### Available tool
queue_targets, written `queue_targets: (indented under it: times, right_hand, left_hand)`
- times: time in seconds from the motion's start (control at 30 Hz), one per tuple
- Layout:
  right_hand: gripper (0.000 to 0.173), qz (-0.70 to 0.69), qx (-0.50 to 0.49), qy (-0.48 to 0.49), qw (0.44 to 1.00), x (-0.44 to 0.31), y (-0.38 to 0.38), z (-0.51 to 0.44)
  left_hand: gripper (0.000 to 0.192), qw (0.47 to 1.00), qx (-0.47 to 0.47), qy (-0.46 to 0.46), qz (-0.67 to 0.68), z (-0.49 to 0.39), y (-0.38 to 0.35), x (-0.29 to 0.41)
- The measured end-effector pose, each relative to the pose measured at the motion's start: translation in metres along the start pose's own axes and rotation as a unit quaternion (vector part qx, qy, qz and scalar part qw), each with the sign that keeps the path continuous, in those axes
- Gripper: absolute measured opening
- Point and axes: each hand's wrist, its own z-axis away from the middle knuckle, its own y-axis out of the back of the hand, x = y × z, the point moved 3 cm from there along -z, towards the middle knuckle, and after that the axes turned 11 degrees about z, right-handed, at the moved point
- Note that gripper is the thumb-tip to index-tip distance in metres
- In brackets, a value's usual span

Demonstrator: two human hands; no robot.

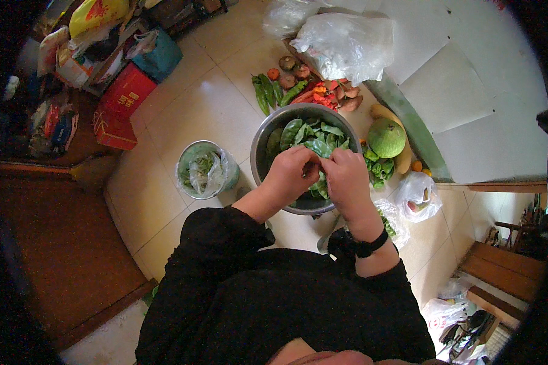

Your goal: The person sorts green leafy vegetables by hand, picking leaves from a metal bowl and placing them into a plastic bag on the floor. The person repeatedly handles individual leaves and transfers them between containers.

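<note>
My left hand (287,171) and my right hand (347,175) meet above a round metal basin (256,171). Thumbs and fingers of both are pinched together on a flat green bean pod (318,147), partly hidden by the fingertips. More flat green pods (292,132) fill the basin beneath. Left of the basin stands a bucket (234,171) lined with a clear plastic bag (214,169). Thin green trimmings (203,162) lie inside it.
Beyond the basin lie long green peppers (266,91), red peppers (320,96) and sweet potatoes (350,103). A round green gourd (386,138) sits at the right near a white plastic bag (418,196). Red boxes (128,91) and a wooden cabinet (64,246) stand left.
</note>
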Motion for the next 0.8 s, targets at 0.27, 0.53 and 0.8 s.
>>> queue_targets:
  times: [0.27,0.53,0.8]
  right_hand:
    - [0.014,-0.084,0.026,-0.051,0.995,0.002,0.002,0.0]
    - [0.018,-0.382,0.033,-0.203,0.901,0.014,0.003,0.003]
    - [0.017,-0.639,0.112,-0.415,0.638,0.034,-0.007,0.011]
  left_hand:
    - [0.009,0.972,-0.005,0.189,0.139,0.002,-0.003,-0.017]
    - [0.014,0.91,0.008,0.289,0.297,0.0,0.005,-0.022]
    - [0.02,0.934,-0.022,0.304,0.189,-0.003,0.025,-0.037]
